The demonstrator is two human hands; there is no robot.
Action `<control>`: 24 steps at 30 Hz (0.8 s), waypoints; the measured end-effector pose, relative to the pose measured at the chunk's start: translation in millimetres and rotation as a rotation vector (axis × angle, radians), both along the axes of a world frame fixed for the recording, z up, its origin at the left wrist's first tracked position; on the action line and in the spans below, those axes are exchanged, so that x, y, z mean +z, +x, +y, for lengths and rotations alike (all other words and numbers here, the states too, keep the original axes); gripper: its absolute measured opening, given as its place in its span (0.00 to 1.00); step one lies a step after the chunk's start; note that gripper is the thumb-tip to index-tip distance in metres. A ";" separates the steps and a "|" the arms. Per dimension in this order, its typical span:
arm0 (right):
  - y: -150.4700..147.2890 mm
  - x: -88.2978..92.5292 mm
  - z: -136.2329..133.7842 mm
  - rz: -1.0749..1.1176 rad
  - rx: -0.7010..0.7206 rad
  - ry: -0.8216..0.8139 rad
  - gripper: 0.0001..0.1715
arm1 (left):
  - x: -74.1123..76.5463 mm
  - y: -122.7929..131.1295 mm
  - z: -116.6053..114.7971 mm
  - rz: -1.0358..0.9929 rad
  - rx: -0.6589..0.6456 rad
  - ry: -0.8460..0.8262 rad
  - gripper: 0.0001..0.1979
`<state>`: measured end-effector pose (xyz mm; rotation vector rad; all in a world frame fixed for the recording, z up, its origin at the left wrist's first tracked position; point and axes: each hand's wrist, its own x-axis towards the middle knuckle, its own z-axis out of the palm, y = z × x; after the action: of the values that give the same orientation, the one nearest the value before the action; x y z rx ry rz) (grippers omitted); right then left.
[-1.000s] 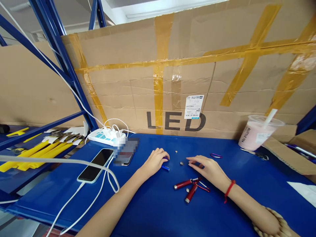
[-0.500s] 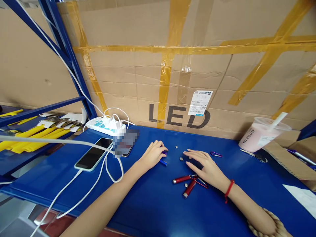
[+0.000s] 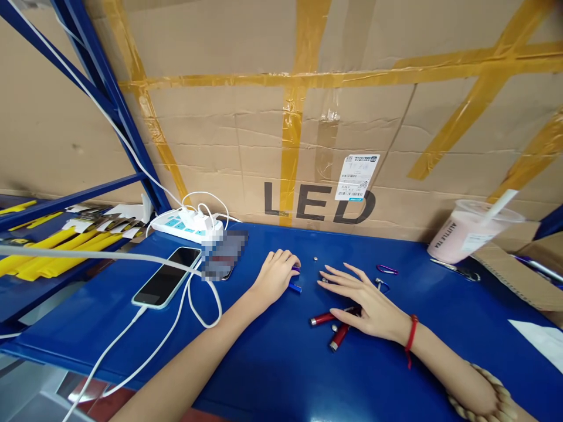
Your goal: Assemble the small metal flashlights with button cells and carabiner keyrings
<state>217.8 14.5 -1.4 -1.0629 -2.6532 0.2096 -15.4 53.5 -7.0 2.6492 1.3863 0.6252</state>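
My left hand (image 3: 277, 275) rests on the blue table (image 3: 272, 363) with its fingers curled round a small blue tube (image 3: 295, 286) whose end pokes out to the right. My right hand (image 3: 363, 296) lies flat with fingers spread, palm down, over two small red flashlights (image 3: 325, 319) with wire clips. Its fingertips are close to a tiny silver button cell (image 3: 324, 281). Another button cell (image 3: 315, 258) lies a little farther back. A purple carabiner (image 3: 387, 269) lies beyond the right hand.
A phone (image 3: 167, 284) on a white cable (image 3: 145, 351) and a white power strip (image 3: 185, 225) sit at the left. A pink drink cup (image 3: 468, 237) stands at the right. A taped cardboard sheet (image 3: 308, 129) walls the back. Yellow parts (image 3: 48, 255) lie on the left shelf.
My right hand has slid back toward me and now covers the red flashlights' clip ends, fingers more spread. The left hand has stayed put. The camera has tilted slightly.
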 end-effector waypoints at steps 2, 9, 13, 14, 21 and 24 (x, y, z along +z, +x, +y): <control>0.8 -0.2 -0.2 0.020 0.011 0.002 0.28 | 1.6 1.2 -1.3 -0.040 0.007 0.005 0.04; 3.0 -4.3 1.2 0.074 -0.033 0.052 0.25 | 10.6 6.8 -10.7 -0.229 0.040 0.005 0.03; 3.4 -8.8 5.3 0.125 -0.044 0.115 0.17 | 16.8 14.4 -24.0 -0.285 0.029 0.016 0.03; 3.9 -10.0 6.9 0.135 -0.045 0.133 0.17 | 18.1 16.5 -28.1 -0.327 0.000 0.009 0.03; 7.2 -9.1 9.9 0.237 -0.099 0.246 0.13 | 21.8 25.3 -53.5 -0.377 -0.139 -0.037 0.05; 3.5 -3.7 3.1 0.367 -0.169 0.308 0.13 | 21.3 26.4 -57.5 -0.418 -0.142 -0.078 0.06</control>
<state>221.3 17.6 -5.1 -1.0254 -2.1714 -0.0372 11.0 -4.0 14.3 2.3475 1.0713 1.0109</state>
